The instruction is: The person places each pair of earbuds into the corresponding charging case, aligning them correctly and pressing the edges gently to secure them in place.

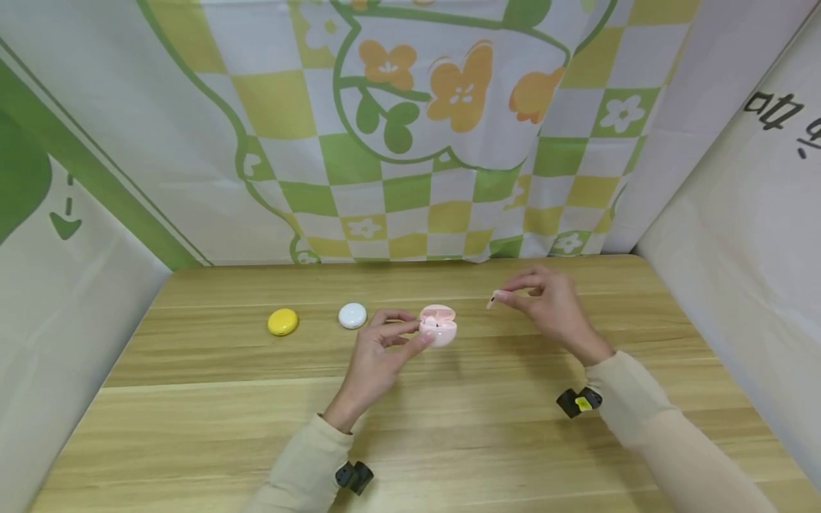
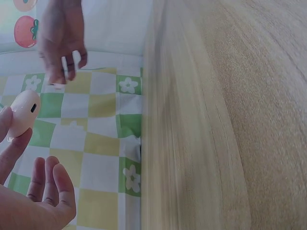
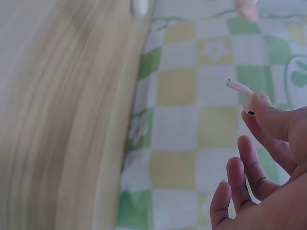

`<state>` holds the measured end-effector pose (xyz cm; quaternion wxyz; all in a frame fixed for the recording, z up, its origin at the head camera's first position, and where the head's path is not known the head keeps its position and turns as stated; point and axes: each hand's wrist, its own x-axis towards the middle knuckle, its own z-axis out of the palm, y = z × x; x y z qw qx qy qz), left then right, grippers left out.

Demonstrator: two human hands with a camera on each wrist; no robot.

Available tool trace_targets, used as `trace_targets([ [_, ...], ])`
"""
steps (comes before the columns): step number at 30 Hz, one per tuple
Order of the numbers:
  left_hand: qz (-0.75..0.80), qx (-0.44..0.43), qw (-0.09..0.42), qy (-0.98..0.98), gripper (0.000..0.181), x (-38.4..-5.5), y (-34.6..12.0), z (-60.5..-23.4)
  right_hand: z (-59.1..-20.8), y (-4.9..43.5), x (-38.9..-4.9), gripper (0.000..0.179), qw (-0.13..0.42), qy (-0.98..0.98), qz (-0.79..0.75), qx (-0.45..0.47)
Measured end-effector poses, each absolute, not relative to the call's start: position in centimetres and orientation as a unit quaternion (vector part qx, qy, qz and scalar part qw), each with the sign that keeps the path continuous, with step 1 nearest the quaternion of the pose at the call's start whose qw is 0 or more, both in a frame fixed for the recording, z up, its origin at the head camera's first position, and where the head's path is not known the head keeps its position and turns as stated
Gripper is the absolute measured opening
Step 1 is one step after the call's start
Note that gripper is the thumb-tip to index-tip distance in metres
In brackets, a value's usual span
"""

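A pale pink earbud case (image 1: pixel 439 332) with its lid up is held between the thumb and fingers of my left hand (image 1: pixel 378 356), above the middle of the table. Inside it, part of an earbud shows. The left wrist view has the outside of the case (image 2: pixel 24 112), with a dark port slot on it. To the right, my right hand (image 1: pixel 551 306) pinches a pink stemmed earbud (image 1: pixel 492 300) by its head between thumb and index finger. In the right wrist view the earbud's stem (image 3: pixel 239 86) points away from the fingertips, and the other fingers are spread loosely.
Left of the hands, a round white case (image 1: pixel 353 315) and a round yellow case (image 1: pixel 283 322) lie closed on the wooden table (image 1: pixel 212 427). A checked, flowered curtain (image 1: pixel 410 192) hangs along the table's back edge. White cloth walls stand at both sides.
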<state>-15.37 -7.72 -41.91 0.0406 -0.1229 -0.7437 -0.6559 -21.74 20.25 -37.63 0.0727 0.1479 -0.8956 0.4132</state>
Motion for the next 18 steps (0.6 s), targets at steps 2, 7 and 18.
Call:
trace_targets([
  [2, -0.654, -0.125, 0.041, -0.744, 0.028, -15.4, -7.7, -41.9, -37.0, 19.7, -21.3, 0.016, 0.065, -0.889, 0.426, 0.152],
  [7, -0.653, -0.127, 0.042, -0.745, 0.028, -15.4, -7.7, -41.9, -35.7, 18.2, -20.2, 0.011, 0.061, -0.876, 0.446, 0.171],
  [18, -0.654, -0.133, 0.037, -0.744, 0.027, -15.4, -7.6, -41.8, -35.3, 15.9, -18.7, 0.008, 0.085, -0.849, 0.465, 0.236],
])
